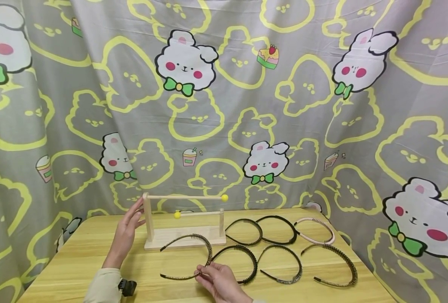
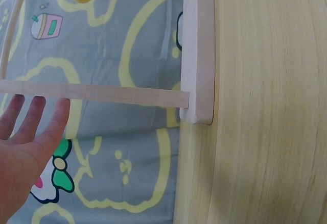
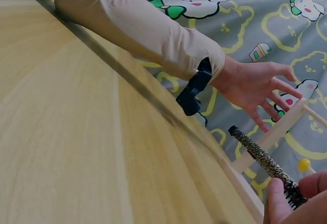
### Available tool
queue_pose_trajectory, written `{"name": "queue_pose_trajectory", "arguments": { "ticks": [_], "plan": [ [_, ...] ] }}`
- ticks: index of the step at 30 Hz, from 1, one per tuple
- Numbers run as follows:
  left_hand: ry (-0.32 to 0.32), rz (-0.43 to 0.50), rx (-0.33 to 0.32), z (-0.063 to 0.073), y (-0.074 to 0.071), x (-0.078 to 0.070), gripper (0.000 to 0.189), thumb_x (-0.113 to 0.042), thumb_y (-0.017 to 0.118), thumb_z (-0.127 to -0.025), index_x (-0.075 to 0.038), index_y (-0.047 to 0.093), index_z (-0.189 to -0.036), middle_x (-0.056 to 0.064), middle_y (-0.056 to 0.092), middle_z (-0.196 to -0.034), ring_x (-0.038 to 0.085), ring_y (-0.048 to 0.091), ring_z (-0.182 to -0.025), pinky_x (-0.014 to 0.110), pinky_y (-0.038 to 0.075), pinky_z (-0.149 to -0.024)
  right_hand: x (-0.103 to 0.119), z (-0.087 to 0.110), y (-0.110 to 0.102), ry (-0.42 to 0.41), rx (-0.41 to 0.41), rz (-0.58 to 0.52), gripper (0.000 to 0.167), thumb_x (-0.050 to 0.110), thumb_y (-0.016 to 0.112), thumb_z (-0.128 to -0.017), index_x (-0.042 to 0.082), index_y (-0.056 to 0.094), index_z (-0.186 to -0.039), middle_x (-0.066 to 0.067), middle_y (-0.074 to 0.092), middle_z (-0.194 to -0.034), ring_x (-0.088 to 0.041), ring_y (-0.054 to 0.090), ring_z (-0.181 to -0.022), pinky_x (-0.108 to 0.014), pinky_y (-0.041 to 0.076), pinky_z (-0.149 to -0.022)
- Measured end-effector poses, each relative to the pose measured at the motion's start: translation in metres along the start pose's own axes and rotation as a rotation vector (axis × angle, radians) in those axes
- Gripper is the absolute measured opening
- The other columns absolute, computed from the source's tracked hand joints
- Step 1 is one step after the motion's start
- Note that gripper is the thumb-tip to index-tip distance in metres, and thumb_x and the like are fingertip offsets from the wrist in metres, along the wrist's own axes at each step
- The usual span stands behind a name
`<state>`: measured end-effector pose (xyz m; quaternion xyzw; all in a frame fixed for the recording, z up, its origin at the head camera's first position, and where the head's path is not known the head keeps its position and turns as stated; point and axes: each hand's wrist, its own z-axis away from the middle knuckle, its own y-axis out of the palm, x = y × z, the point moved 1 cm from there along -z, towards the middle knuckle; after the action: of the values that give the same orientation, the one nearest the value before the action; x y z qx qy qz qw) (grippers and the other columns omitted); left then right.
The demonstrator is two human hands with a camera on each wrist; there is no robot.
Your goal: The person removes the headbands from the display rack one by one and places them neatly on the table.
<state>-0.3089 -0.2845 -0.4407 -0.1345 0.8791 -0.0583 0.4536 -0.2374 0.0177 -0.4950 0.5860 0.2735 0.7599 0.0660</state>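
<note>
My right hand [image 1: 221,282] pinches a dark, glittery toothed headband [image 1: 208,248] between thumb and fingers, its open ends pointing left. In the right wrist view, one end of that band lies beyond the fingertips. My left hand [image 1: 125,235] is at the left post [image 1: 148,219] of a wooden rack; in the left wrist view its spread, fairly straight fingers [image 2: 56,119] rest against the post's side. Two horizontal rods tipped with yellow balls belong to the rack: the upper rod [image 1: 184,197] runs right from this post, the lower rod [image 1: 202,213] left from the shorter one.
Several headbands lie on the wooden table [image 1: 68,261] to the right, among them a black one [image 1: 255,265], a pale pink one [image 1: 331,232] and a brown toothed one [image 1: 354,269]. A patterned curtain [image 1: 231,97] hangs behind the table.
</note>
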Motion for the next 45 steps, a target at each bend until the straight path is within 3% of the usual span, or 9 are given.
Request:
{"name": "queue_pose_trajectory", "arguments": {
  "ticks": [4,13,19,24,28,31,35,41,45],
  "plan": [
    [-0.001,0.002,0.003,0.0,0.001,0.0,0.049,-0.015,0.033,-0.113,-0.01,0.03,-0.162,0.025,0.032,-0.161,-0.005,0.047,-0.128,0.014,0.051,-0.096,-0.001,0.001,0.0,0.037,-0.014,0.01,0.029,-0.003,0.056,-0.1,-0.017,0.042,-0.122,-0.021,0.06,-0.117,-0.022,0.066,-0.104,-0.029,0.055,-0.1],
    [-0.003,-0.009,0.007,-0.001,0.004,0.0,0.049,-0.015,0.033,-0.113,-0.012,0.03,-0.162,0.025,0.034,-0.16,-0.005,0.045,-0.129,0.013,0.051,-0.096,-0.003,0.001,-0.002,0.051,-0.035,0.057,0.062,-0.001,0.058,-0.1,-0.032,0.021,-0.139,-0.032,0.056,-0.121,-0.026,0.065,-0.107,-0.03,0.055,-0.101],
    [0.007,-0.007,0.008,-0.001,0.004,0.001,0.049,-0.015,0.033,-0.113,-0.012,0.03,-0.162,0.026,0.034,-0.159,-0.005,0.045,-0.129,0.013,0.051,-0.096,-0.003,0.003,-0.003,0.086,-0.034,0.102,0.042,0.006,0.061,-0.1,-0.022,0.044,-0.128,-0.019,0.061,-0.107,-0.021,0.065,-0.097,-0.03,0.058,-0.096],
    [0.013,-0.002,0.011,-0.001,0.003,0.001,0.049,-0.017,0.033,-0.114,-0.012,0.03,-0.162,0.027,0.034,-0.159,-0.005,0.046,-0.129,0.013,0.051,-0.097,-0.001,0.005,-0.003,0.097,-0.038,0.104,0.049,0.01,0.062,-0.099,-0.02,0.042,-0.131,-0.014,0.056,-0.106,-0.021,0.061,-0.096,-0.029,0.058,-0.094],
    [0.008,0.0,0.009,-0.001,0.003,0.001,0.049,-0.017,0.033,-0.114,-0.012,0.03,-0.162,0.027,0.034,-0.159,-0.005,0.046,-0.128,0.013,0.051,-0.096,0.001,0.008,-0.004,0.087,-0.057,0.118,0.044,0.007,0.062,-0.097,-0.021,0.044,-0.126,-0.02,0.055,-0.111,-0.022,0.061,-0.097,-0.031,0.058,-0.096],
    [0.005,0.004,0.011,0.0,0.004,0.001,0.049,-0.017,0.033,-0.114,-0.012,0.03,-0.162,0.027,0.034,-0.158,-0.005,0.046,-0.128,0.013,0.051,-0.096,0.003,0.011,-0.006,0.096,-0.062,0.146,0.053,0.005,0.062,-0.095,-0.028,0.038,-0.13,-0.032,0.054,-0.12,-0.027,0.064,-0.103,-0.034,0.057,-0.099],
    [0.008,0.007,0.014,0.0,0.004,0.001,0.049,-0.016,0.033,-0.113,-0.011,0.03,-0.162,0.027,0.034,-0.158,-0.004,0.046,-0.129,0.014,0.051,-0.096,0.008,0.016,-0.009,0.165,-0.056,0.209,0.067,0.008,0.059,-0.096,-0.031,0.027,-0.14,-0.048,0.043,-0.137,-0.047,0.059,-0.121,-0.045,0.053,-0.105],
    [0.009,0.007,0.01,0.001,0.004,0.002,0.049,-0.015,0.033,-0.113,-0.01,0.03,-0.162,0.028,0.035,-0.158,-0.006,0.046,-0.128,0.014,0.052,-0.095,0.02,0.028,-0.017,0.23,-0.026,0.281,0.078,0.016,0.056,-0.097,-0.031,0.015,-0.144,-0.051,0.031,-0.144,-0.057,0.045,-0.132,-0.059,0.04,-0.113],
    [-0.022,-0.041,0.006,0.005,0.002,0.003,0.05,-0.016,0.036,-0.113,-0.013,0.031,-0.162,0.024,0.036,-0.16,-0.004,0.048,-0.128,0.012,0.051,-0.094,0.027,0.038,-0.026,0.208,0.006,0.312,0.077,0.018,0.056,-0.097,-0.028,0.019,-0.146,-0.052,0.033,-0.143,-0.059,0.046,-0.13,-0.059,0.043,-0.111]
  ]
}}
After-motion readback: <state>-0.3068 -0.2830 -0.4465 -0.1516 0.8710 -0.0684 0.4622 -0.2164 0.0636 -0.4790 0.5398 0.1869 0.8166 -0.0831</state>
